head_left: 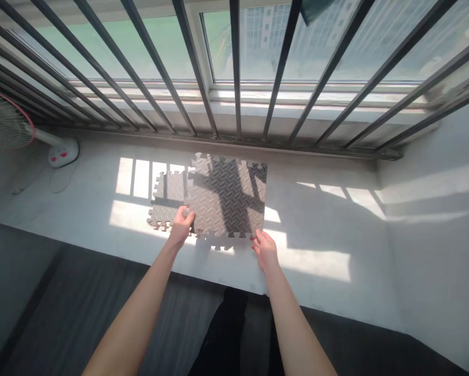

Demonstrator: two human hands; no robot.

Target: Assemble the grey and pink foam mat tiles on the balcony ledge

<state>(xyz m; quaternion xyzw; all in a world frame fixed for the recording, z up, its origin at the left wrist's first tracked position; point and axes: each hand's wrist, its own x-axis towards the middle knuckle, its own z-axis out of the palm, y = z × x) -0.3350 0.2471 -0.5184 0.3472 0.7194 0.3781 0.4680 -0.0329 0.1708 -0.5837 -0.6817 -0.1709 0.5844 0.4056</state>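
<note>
A grey foam floor tile (229, 196) with a ribbed tread surface and jigsaw edges is held by its near edge, raised a little over the white ledge. My left hand (182, 225) pinches its near left corner between thumb and fingers. At the near right corner, my right hand (265, 248) grips the same foam tile. More foam tiles (167, 196), apparently stacked, lie on the ledge to the left, partly covered by the held one. Shadows of the bars fall across the tiles.
Dark metal bars (236, 68) stand along the ledge's far side, before a window (140, 49). A pink-rimmed fan (7, 117) with a white base (64, 152) is at the left. The white ledge (328, 230) meets a wall (438, 224) at right; dark floor (101, 292) lies below.
</note>
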